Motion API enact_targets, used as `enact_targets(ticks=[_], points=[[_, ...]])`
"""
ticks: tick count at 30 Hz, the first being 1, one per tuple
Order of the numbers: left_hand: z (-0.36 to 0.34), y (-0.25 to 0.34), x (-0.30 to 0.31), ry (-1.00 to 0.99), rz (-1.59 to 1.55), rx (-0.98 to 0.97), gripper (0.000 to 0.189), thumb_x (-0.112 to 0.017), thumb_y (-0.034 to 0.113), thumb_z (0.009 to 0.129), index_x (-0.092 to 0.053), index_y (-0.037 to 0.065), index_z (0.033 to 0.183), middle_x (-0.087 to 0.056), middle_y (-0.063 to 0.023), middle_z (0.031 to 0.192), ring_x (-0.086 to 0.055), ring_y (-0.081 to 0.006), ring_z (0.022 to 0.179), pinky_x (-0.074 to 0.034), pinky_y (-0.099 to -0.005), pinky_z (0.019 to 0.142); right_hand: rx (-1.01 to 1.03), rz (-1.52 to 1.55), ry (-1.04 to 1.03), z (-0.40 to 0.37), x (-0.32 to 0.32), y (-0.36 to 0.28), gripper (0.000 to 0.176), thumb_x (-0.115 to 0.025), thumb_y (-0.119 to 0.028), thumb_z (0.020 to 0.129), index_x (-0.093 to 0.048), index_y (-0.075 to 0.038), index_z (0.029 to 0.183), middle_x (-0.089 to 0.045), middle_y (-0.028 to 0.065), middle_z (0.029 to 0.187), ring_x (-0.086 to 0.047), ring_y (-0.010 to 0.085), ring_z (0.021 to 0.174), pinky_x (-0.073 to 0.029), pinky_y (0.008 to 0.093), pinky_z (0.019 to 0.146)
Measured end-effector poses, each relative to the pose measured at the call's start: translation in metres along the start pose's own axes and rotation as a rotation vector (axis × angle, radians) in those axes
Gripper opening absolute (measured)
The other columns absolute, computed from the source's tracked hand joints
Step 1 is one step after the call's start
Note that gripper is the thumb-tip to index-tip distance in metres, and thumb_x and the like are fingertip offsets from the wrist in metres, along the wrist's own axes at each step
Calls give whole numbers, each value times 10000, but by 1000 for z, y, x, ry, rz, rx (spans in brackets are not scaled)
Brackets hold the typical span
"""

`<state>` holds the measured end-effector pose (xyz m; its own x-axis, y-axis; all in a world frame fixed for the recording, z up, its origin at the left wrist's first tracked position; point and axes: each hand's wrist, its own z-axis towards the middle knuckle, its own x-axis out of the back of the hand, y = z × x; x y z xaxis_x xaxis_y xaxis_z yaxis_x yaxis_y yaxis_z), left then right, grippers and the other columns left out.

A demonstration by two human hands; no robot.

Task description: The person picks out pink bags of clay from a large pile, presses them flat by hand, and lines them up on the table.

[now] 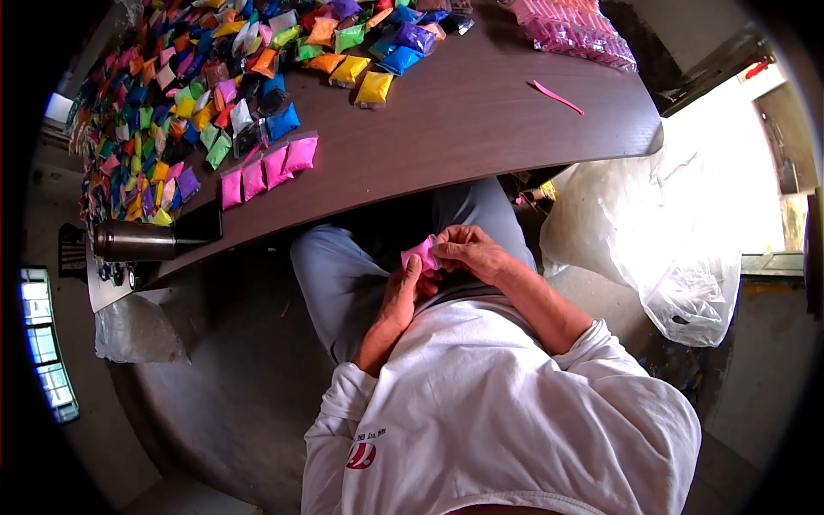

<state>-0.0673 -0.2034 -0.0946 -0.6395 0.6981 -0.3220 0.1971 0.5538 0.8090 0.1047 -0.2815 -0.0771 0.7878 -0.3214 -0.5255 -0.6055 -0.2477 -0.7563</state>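
Observation:
Over my lap, below the table's front edge, both hands hold one small pink packet (417, 254). My left hand (402, 290) grips it from the left, with the thumb on its face. At its right end, the fingers of my right hand (470, 251) are pinched on the packet's edge. Several pink packets (276, 166) lie in a row near the front edge of the brown table (446, 129), left of my hands. A thin pink strip (558, 98) rests on the table's right part.
A large pile of coloured packets (180, 103) covers the table's left side. A dark metal cylinder (135, 240) lies at the left edge. Pink packaged items (584, 34) are stacked at the back right. A translucent plastic bag (635, 232) hangs right of the table.

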Motion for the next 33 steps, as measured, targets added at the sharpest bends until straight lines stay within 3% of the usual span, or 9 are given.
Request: enact_targets(ticks=[11,19,33], points=[[0,-1,0,60,58,-3,595,-465,589,876,-602,23,996,-630,-48,806,-557,-108,668,-457,-226,631,-19,-155,141,-5,-8,-4,176,-681,-219,838,-586,-70,845,-598,-5,748,-562,73,628,-479,194,560],[-1,-1,-1,21,-50,-12,496,-569,520,848,-602,50,1006,-628,-28,835,-563,-106,705,-457,-240,662,50,-188,104,-6,-16,-1,192,-656,-217,862,-594,-37,837,-596,6,717,-531,73,608,-440,199,544],[4,0,-2,-13,-29,-32,489,-536,531,862,-587,71,1021,-617,-22,886,-576,-114,783,-457,-235,695,-18,-86,33,0,-11,9,207,-600,-237,901,-616,-45,827,-593,6,696,-514,85,603,-414,218,552]])
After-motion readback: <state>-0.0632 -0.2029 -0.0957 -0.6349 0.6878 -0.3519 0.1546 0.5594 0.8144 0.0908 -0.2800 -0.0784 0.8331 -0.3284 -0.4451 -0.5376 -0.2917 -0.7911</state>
